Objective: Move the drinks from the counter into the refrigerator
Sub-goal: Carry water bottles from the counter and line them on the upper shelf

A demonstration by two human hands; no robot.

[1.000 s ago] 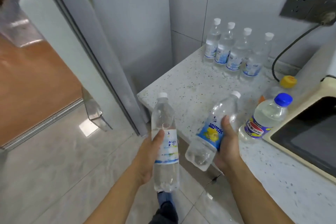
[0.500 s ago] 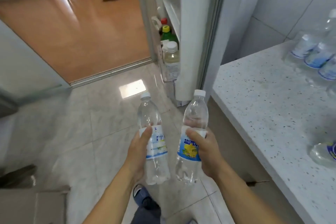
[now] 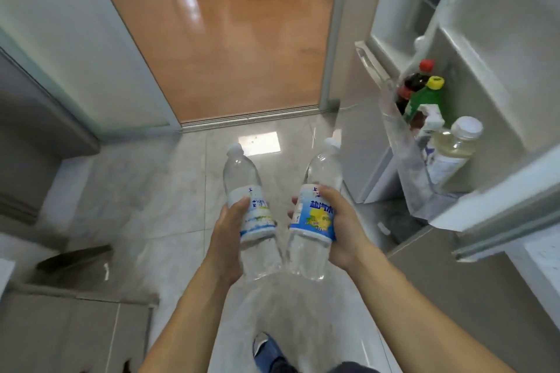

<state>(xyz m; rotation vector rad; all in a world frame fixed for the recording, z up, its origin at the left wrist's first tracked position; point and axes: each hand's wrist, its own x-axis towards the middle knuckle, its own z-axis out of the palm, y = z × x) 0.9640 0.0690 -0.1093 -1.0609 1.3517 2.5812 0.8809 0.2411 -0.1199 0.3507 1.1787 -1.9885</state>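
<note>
I carry two clear plastic drink bottles with white caps and blue-and-white labels over the tiled floor. My left hand (image 3: pixel 228 233) grips the left bottle (image 3: pixel 242 174) around its label. My right hand (image 3: pixel 344 227) grips the right bottle (image 3: pixel 324 166), whose label shows a yellow lemon. Both bottles stand roughly upright, side by side, bases nearly touching. To the right, the refrigerator door (image 3: pixel 497 48) stands open. Its clear lower door shelf (image 3: pixel 409 166) holds a dark cola bottle (image 3: pixel 412 85), a green bottle (image 3: pixel 424 100) and a pale bottle (image 3: pixel 454 145).
An open doorway (image 3: pixel 230 39) straight ahead leads onto a wooden floor with chair legs. A cardboard box (image 3: pixel 75 330) lies at the lower left. A corner of the speckled counter (image 3: pixel 542 263) shows at the right edge. My shoe (image 3: pixel 266 351) is below.
The view has swung left, away from the counter, toward the open refrigerator door. Both bottles stay in my hands, now carried closer together over the floor. The counter's bottles have left the view.
</note>
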